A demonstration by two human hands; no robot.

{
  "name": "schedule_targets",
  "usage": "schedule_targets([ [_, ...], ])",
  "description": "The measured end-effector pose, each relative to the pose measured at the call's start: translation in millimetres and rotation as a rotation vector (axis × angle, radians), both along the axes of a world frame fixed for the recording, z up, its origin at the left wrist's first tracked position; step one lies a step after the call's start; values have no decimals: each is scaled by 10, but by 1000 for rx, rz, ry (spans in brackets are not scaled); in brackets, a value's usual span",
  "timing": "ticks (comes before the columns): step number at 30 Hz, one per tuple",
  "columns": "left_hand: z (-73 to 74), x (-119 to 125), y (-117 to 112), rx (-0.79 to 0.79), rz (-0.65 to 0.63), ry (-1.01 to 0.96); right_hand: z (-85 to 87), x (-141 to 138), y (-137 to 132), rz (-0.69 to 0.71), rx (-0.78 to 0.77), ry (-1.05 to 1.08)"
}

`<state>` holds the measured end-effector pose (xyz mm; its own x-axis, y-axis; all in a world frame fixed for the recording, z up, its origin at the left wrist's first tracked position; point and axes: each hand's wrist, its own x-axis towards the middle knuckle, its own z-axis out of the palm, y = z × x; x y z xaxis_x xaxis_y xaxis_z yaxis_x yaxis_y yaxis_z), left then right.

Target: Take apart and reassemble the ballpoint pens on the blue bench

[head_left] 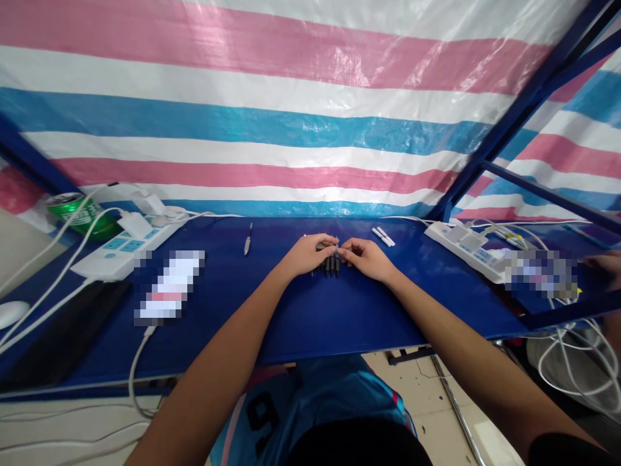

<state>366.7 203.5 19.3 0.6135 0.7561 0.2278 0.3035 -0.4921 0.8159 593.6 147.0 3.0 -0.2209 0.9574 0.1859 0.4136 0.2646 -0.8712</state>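
Note:
Both my hands meet at the middle of a blue table (310,310). My left hand (308,254) is curled over a row of several dark pens (330,264) lying side by side, its fingers closed on them. My right hand (366,256) pinches at the right end of the same row, fingertips touching those of the left. The pens' upper ends are hidden under my fingers.
A single pen (248,241) lies left of the hands, two white pen caps or tubes (383,236) to the right. White power strips (123,249) (468,249) with cables sit at both sides, a green can (77,210) at far left. Another person's hand (604,264) shows at right.

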Motion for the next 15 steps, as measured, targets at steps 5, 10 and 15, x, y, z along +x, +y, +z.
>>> schedule_targets([
  [5, 31, 21, -23, 4, -15, 4, 4, 15, -2, -3, -3, -11],
  [10, 18, 15, -26, 13, -23, 18, 2, 23, -3, 5, 5, -30],
  [15, -17, 6, -6, 26, -5, 16, -16, 14, 5, -1, 6, -5],
])
